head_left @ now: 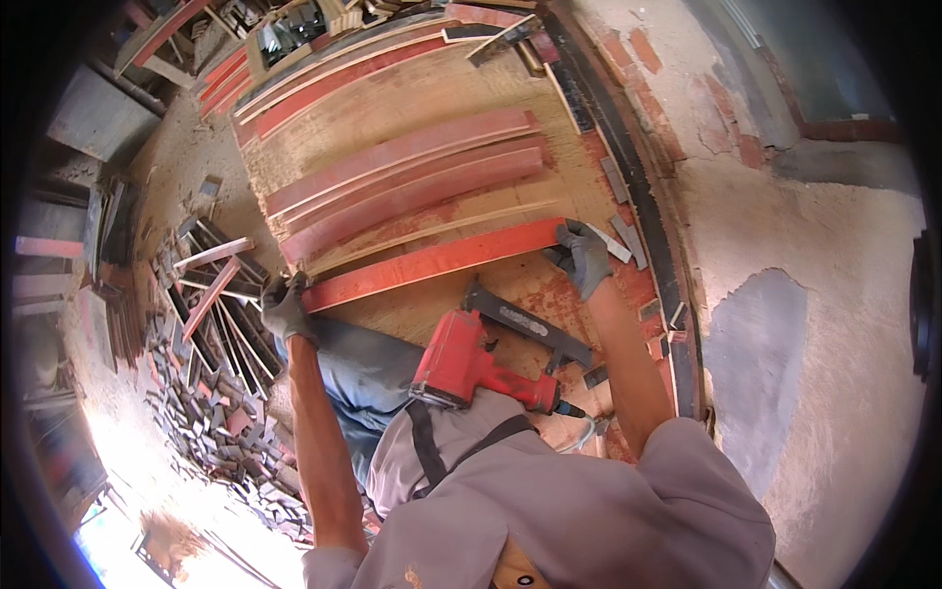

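Note:
A long red wooden board (432, 263) spans the space in front of me, its right end a little farther away than its left. My left hand (287, 306), in a grey glove, grips the left end. At the right end my right hand (581, 259), also gloved in grey, closes around the wood. Between my forearms, close to my body, lies a red and black pneumatic nail gun (459, 361) with an air hose fitted at its handle. Beyond the held board, several faded red boards (402, 162) rest side by side on the plywood work surface (392, 110).
Left of the work surface lies a pile of loose strips (218, 285), with a heap of short offcuts (231, 432) nearer me. A dark beam (643, 162) borders the right side, small blocks along it, beside a patched wall (775, 236). More boards (353, 74) lie at the far end.

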`<action>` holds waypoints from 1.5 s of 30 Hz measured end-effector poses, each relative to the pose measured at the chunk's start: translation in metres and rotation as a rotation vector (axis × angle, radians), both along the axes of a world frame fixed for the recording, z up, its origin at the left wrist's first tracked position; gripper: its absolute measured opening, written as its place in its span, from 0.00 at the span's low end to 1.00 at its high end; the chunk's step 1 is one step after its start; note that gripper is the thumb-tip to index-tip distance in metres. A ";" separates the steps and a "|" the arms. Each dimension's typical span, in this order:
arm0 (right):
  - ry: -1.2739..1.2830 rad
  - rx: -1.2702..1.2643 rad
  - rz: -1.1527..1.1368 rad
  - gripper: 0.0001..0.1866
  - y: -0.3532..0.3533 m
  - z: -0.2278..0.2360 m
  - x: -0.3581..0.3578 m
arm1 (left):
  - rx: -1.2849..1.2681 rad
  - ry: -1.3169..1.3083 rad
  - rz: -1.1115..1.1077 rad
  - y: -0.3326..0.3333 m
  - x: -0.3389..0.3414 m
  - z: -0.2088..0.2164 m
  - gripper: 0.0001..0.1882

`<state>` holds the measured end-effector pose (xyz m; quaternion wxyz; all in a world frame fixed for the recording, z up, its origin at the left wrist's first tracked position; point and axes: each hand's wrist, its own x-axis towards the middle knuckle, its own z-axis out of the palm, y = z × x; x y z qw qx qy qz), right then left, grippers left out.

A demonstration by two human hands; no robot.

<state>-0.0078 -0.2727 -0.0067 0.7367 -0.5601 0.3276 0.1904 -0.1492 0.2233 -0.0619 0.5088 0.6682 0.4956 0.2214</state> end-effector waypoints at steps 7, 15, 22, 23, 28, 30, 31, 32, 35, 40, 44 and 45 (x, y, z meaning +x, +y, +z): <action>-0.166 -0.044 -0.046 0.19 -0.008 0.014 0.004 | -0.291 -0.237 0.171 0.020 -0.006 -0.012 0.13; -0.172 -0.031 -0.095 0.20 0.001 -0.011 0.013 | -0.442 -0.187 0.137 0.017 -0.005 -0.002 0.06; -0.231 -0.119 -0.051 0.19 0.016 -0.011 0.012 | -0.476 -0.255 0.094 0.011 -0.012 0.016 0.11; -0.240 -0.124 -0.041 0.19 0.014 -0.011 0.010 | -0.466 -0.255 0.073 0.008 -0.012 0.019 0.13; -0.254 -0.213 -0.006 0.17 0.022 -0.009 0.012 | -0.269 -0.127 -0.023 0.006 -0.017 0.013 0.17; -0.278 -0.232 -0.012 0.16 0.025 -0.012 0.012 | -0.309 -0.084 -0.042 0.011 -0.022 0.012 0.17; -0.289 -0.238 -0.001 0.16 0.023 -0.012 0.011 | -0.328 -0.063 -0.050 0.014 -0.024 0.011 0.17; -0.301 -0.251 0.007 0.16 0.020 -0.012 0.011 | -0.319 -0.079 -0.025 0.011 -0.021 0.011 0.17; -0.290 -0.308 0.012 0.16 0.020 -0.017 0.011 | -0.314 -0.081 -0.013 0.003 -0.019 0.018 0.17; -0.256 -0.279 -0.069 0.14 0.025 -0.020 0.011 | -0.211 -0.095 0.024 -0.006 -0.010 0.027 0.16; -0.215 -0.274 -0.088 0.13 0.022 -0.013 0.008 | -0.240 -0.010 0.011 -0.006 -0.011 0.030 0.15; -0.222 -0.274 -0.088 0.13 0.022 -0.014 0.005 | -0.192 -0.002 -0.005 0.000 -0.016 0.024 0.16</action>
